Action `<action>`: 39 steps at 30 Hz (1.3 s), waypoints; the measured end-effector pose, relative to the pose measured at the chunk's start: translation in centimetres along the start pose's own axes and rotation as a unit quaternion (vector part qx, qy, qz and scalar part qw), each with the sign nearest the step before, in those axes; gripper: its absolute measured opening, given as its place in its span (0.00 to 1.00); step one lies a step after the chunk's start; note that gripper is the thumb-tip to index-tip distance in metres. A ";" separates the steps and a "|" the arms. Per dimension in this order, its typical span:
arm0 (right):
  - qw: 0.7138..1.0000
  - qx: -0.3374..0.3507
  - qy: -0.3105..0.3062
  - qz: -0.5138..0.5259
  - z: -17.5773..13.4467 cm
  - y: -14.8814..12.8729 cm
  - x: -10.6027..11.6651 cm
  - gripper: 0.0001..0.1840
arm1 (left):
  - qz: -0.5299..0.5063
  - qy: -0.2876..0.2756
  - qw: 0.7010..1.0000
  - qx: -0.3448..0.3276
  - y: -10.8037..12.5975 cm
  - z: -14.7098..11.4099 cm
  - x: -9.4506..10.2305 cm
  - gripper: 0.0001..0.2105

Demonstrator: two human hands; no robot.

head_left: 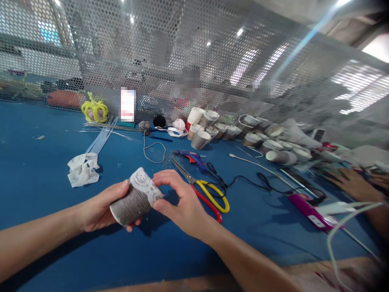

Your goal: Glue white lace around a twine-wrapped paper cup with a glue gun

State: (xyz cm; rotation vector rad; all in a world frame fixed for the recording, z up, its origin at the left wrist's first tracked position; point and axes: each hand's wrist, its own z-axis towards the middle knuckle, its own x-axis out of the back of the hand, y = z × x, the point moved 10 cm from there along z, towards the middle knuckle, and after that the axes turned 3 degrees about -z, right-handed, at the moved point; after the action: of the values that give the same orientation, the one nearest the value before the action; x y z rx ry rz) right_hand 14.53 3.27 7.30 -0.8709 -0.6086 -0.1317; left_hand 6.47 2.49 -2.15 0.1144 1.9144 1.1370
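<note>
A paper cup wound with grey yarn [130,207] lies tilted in my left hand [103,207], whose fingers are wrapped round its side. White lace ribbon [142,182] covers the cup's upper end. My right hand [179,200] pinches the lace at the right side of that end between thumb and fingers. Scissors with one yellow and one red handle [199,184] lie just right of my right hand. Behind them is a blue glue gun [193,158] with a black cord. More white lace [83,169] lies crumpled on the left of the table.
Several wrapped cups [200,139] stand at the back, more to the right. Glue sticks [103,136], yarn balls [179,124] and a yellow crown-shaped piece [95,111] lie along the perforated screen [152,48]. A purple power strip [313,213] and another person's hand [349,184] are at right.
</note>
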 end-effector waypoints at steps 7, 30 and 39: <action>1.000 -0.018 -0.013 0.000 -0.1 0.2 -0.3 0.08 | 0.170 0.083 0.980 -0.056 1.3 -0.3 1.3 0.41; 0.987 -0.130 -0.087 0.034 -0.6 2.1 -2.7 0.08 | 0.536 0.149 0.810 -0.186 2.8 -0.9 0.7 0.41; 0.979 -0.155 -0.086 0.101 -0.7 2.6 -2.5 0.10 | 0.383 0.139 0.907 -0.105 2.3 -0.5 1.7 0.37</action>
State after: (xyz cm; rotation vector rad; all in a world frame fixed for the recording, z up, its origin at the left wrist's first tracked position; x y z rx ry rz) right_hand 13.71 4.14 3.83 -1.2509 -0.6660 0.0354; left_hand 4.30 4.30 -1.38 0.6634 2.0282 1.9588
